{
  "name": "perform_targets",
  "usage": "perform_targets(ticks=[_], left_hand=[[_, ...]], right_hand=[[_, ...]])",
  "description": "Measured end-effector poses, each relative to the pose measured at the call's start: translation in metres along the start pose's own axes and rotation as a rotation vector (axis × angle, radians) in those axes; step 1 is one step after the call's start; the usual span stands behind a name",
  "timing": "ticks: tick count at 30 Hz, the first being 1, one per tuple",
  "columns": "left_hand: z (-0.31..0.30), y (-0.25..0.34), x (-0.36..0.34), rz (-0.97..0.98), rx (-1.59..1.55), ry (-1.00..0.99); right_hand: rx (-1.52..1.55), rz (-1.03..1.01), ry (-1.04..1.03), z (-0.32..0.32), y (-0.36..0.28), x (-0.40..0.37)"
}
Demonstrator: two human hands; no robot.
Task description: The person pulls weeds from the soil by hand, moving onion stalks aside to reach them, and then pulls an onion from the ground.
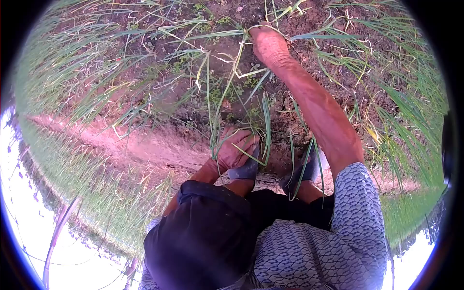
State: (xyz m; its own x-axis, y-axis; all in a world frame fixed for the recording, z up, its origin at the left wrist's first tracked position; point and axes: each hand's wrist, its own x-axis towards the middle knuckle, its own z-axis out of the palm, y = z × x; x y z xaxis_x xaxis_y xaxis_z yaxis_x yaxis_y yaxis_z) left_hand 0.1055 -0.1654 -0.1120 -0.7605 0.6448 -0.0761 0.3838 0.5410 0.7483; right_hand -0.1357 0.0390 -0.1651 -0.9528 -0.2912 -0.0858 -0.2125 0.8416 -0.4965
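Observation:
My left hand (233,149) is closed around a bunch of long green plant stalks (215,104) that rise from it toward the soil ahead. It sits low, just above my left foot in a grey shoe (245,170). My right hand (268,43) is stretched far forward, fingers curled around thin green and yellow leaves (227,34) lying across the bare earth. My right arm runs back to a patterned blue sleeve (360,203).
Dark crumbly soil (285,111) with small weeds lies between rows of long-leaved green plants (401,96). A paler dirt furrow (135,145) runs across below the bed. My right shoe (302,174) stands in it. A dark hat brim (203,237) fills the lower middle.

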Motion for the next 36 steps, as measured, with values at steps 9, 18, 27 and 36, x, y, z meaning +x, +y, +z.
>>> perform_targets(ticks=[9,18,27,36], left_hand=[[-0.007,0.003,0.0,-0.005,0.024,0.03],[0.0,-0.001,-0.003,-0.006,0.047,0.015],[-0.001,0.001,-0.002,-0.017,0.038,-0.004],[-0.007,0.0,0.003,0.033,0.048,-0.006]], right_hand=[[0.037,0.294,0.306,-0.015,0.034,0.02],[-0.07,0.078,0.14,-0.005,0.032,0.022],[0.358,0.16,-0.262,-0.037,0.026,0.01],[0.051,-0.133,-0.443,-0.018,0.004,-0.029]])
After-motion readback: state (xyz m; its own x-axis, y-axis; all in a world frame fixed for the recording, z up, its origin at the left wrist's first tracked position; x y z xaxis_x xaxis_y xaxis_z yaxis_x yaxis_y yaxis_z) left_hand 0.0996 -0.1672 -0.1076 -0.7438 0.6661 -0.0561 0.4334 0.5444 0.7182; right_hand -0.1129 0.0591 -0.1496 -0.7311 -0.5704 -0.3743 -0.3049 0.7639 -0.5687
